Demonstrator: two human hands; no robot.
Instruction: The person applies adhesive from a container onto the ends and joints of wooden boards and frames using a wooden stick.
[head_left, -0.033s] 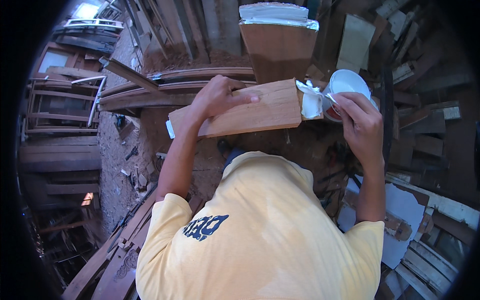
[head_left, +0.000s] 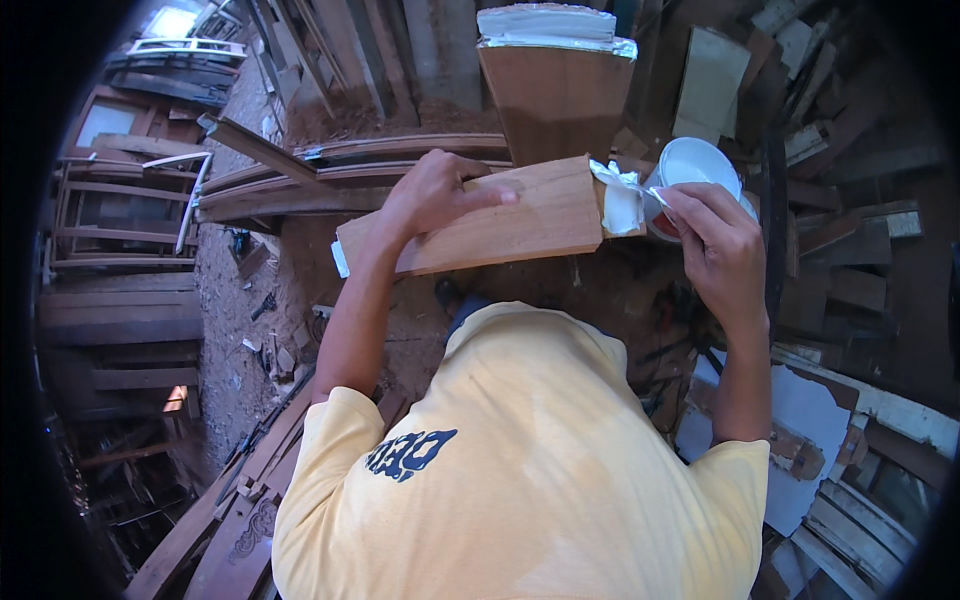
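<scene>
A reddish-brown wooden plank lies across in front of me, slightly tilted. My left hand grips its left part, thumb flat on the top face and fingers over the far edge. White paste thickly coats the plank's right end. Just beyond that end, my right hand pinches a small, thin tool smeared with white; its kind is hard to make out. Behind my right fingers stands a white bucket, partly hidden by them. More white shows at the plank's left end.
Past the plank stands a wide wooden board with a white-coated top end. Long timber pieces extend to the left. Wood offcuts are piled at right, and carved wood lies at lower left. A pale sheet sits by my right elbow.
</scene>
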